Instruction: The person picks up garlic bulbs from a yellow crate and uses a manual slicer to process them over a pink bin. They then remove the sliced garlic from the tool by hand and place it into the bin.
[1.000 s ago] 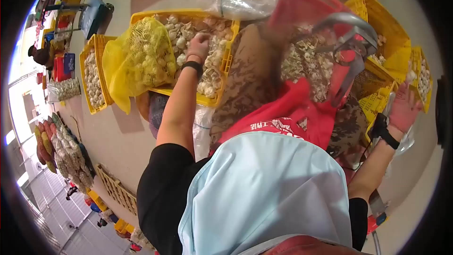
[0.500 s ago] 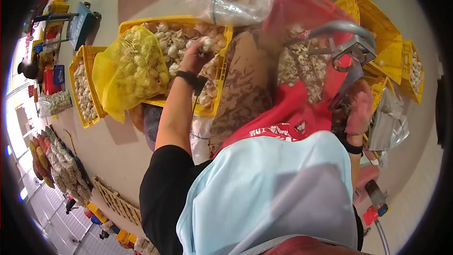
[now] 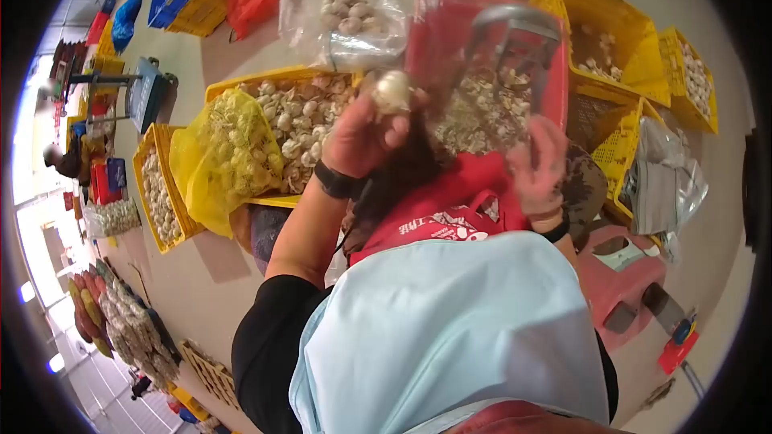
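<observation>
My left hand (image 3: 359,135) holds a whitish garlic bulb (image 3: 393,92) up over my lap, its fingers closed round it. Blurred by motion, my right hand (image 3: 540,167) has its fingers apart, and nothing shows in them. It is beside a red crate (image 3: 554,96) of garlic stems and scraps. A grey metal cutter with a curved handle (image 3: 519,14) is mounted over that crate. To the left, a yellow crate (image 3: 281,78) is full of loose garlic bulbs, and a yellow mesh bag (image 3: 221,149) of bulbs lies on it.
A clear plastic bag (image 3: 342,12) with garlic lies ahead on the floor. On the right are several yellow crates (image 3: 643,40), a clear bag (image 3: 667,165) and a pink plastic stool (image 3: 619,273). Another yellow crate (image 3: 173,193) of garlic stands at left.
My left hand has lifted a garlic bulb out of the yellow crate and brought it right, over my lap. My right hand has moved left from beside the cutter. The view has shifted.
</observation>
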The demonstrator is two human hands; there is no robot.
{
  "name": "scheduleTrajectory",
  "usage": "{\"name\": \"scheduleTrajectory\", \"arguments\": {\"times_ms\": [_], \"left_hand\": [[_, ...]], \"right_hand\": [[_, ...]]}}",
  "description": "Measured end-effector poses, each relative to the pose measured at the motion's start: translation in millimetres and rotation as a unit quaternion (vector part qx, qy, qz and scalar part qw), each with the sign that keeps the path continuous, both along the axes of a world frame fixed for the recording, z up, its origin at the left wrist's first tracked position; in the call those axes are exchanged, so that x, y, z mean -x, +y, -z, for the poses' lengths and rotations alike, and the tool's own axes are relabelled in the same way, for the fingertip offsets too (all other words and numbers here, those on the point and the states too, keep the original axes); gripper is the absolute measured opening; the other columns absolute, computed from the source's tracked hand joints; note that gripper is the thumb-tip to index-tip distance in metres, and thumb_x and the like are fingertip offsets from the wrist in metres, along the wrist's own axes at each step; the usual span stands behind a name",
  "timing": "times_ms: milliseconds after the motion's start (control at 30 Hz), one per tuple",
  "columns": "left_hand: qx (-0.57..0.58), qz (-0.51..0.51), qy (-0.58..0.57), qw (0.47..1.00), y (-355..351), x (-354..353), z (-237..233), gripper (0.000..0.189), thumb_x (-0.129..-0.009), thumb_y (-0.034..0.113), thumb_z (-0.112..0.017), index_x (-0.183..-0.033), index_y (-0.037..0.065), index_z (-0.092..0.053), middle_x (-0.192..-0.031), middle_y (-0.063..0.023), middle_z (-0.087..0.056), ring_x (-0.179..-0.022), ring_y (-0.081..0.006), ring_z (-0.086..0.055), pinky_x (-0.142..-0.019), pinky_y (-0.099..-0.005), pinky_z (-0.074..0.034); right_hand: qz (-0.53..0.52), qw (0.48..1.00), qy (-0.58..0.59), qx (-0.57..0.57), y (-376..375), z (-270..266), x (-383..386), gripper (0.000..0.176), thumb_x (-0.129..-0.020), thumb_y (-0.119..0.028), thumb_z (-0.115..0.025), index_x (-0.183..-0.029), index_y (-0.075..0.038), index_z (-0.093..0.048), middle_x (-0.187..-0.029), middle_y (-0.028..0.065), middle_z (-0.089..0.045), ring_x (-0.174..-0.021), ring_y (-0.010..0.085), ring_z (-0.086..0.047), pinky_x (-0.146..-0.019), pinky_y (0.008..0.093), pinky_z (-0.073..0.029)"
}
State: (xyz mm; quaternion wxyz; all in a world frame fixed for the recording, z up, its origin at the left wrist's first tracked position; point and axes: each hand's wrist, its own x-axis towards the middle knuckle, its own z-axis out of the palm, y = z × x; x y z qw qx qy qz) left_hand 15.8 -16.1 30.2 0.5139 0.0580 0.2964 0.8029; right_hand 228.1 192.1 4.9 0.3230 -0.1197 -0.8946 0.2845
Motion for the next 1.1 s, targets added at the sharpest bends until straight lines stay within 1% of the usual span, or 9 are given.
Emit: {"name": "scheduleTrajectory", "arguments": {"times_ms": [133, 233, 400, 500, 567, 767, 867, 967, 1100], "left_hand": [[0.204, 0.199, 0.176, 0.942, 29, -46, -35, 0.038, -0.098, 0.034, -0.044, -0.123, 0.009, -0.057, -0.091, -0.0021, -0.065, -0.054, -0.0052, -0.051, -0.043, -0.0185, -0.035], [0.232, 0.303, 0.218, 0.898, 32, -67, -38, 0.029, -0.095, 0.023, -0.05, -0.117, 0.008, -0.061, -0.098, -0.0023, -0.062, -0.055, -0.0072, -0.054, -0.048, -0.0198, -0.041], [0.324, 0.002, 0.275, 0.905, -48, 14, 6, 0.03, -0.093, 0.019, -0.055, -0.117, 0.003, -0.061, -0.097, -0.0048, -0.07, -0.065, -0.0092, -0.061, -0.057, -0.0214, -0.046], [0.468, -0.128, 0.296, 0.822, -130, 77, 133, 0.034, -0.088, 0.008, -0.06, -0.122, 0.003, -0.059, -0.103, -0.0089, -0.068, -0.083, -0.0121, -0.063, -0.069, -0.0251, -0.05], [0.579, -0.001, 0.398, 0.711, -171, 101, 214, 0.04, -0.087, 0.004, -0.06, -0.126, 0.008, -0.058, -0.114, -0.0111, -0.065, -0.1, -0.0208, -0.062, -0.083, -0.0327, -0.051], [0.682, 0.264, 0.544, 0.411, -134, 73, 200, 0.056, -0.077, 0.01, -0.073, -0.129, 0.022, -0.054, -0.127, -0.0124, -0.055, -0.121, -0.0348, -0.048, -0.104, -0.0441, -0.041], [0.668, 0.277, 0.519, 0.457, -134, 81, 182, 0.058, -0.074, 0.007, -0.075, -0.128, 0.014, -0.053, -0.122, -0.0114, -0.057, -0.114, -0.0309, -0.055, -0.098, -0.0412, -0.046], [0.521, -0.006, 0.368, 0.77, -194, 91, 263, 0.059, -0.071, 0.007, -0.075, -0.125, 0.008, -0.052, -0.107, -0.0066, -0.062, -0.104, -0.0206, -0.061, -0.085, -0.0313, -0.05], [0.293, -0.164, 0.161, 0.928, -181, 63, 167, 0.049, -0.083, 0.002, -0.067, -0.127, 0.0, -0.047, -0.113, -0.0115, -0.062, -0.098, -0.0192, -0.064, -0.081, -0.031, -0.053]], "right_hand": [[-0.16, 0.972, -0.015, 0.174, -24, -34, 25, 0.057, -0.075, -0.005, -0.074, -0.127, -0.005, -0.052, -0.126, 0.0162, -0.054, -0.115, 0.0354, -0.053, -0.098, 0.0403, -0.043], [-0.176, 0.895, -0.135, 0.387, -25, -10, 7, 0.055, -0.076, 0.003, -0.072, -0.126, -0.006, -0.051, -0.118, 0.0118, -0.058, -0.106, 0.0267, -0.06, -0.088, 0.0346, -0.05], [-0.047, 0.646, 0.018, 0.762, 21, 7, -39, 0.042, -0.094, -0.029, -0.058, -0.128, -0.006, -0.048, -0.11, 0.0125, -0.06, -0.093, 0.0239, -0.063, -0.077, 0.0376, -0.055], [0.05, 0.496, 0.196, 0.845, 128, 29, -52, 0.043, -0.097, -0.033, -0.05, -0.129, -0.005, -0.048, -0.111, 0.0153, -0.059, -0.098, 0.0301, -0.062, -0.083, 0.0426, -0.055], [0.018, 0.52, 0.232, 0.822, 183, -14, -41, 0.046, -0.098, -0.032, -0.049, -0.134, -0.004, -0.041, -0.121, 0.0189, -0.054, -0.107, 0.0327, -0.057, -0.089, 0.0469, -0.052], [0.058, 0.736, 0.215, 0.64, 198, -56, -11, 0.06, -0.098, -0.031, -0.051, -0.143, -0.001, -0.026, -0.138, 0.0223, -0.042, -0.115, 0.0316, -0.053, -0.099, 0.0447, -0.047], [-0.017, 0.739, 0.139, 0.659, 152, -35, -9, 0.058, -0.098, -0.031, -0.051, -0.144, 0.0, -0.03, -0.138, 0.0201, -0.043, -0.11, 0.0264, -0.052, -0.097, 0.0382, -0.046], [-0.035, 0.759, 0.096, 0.642, 98, -32, -8, 0.061, -0.096, -0.038, -0.053, -0.14, 0.0, -0.037, -0.133, 0.0166, -0.049, -0.104, 0.0226, -0.055, -0.09, 0.0354, -0.047], [-0.215, 0.752, -0.012, 0.623, 3, -40, 30, 0.05, -0.093, -0.03, -0.056, -0.132, -0.001, -0.047, -0.125, 0.0123, -0.056, -0.096, 0.0198, -0.061, -0.086, 0.0346, -0.05]]}}
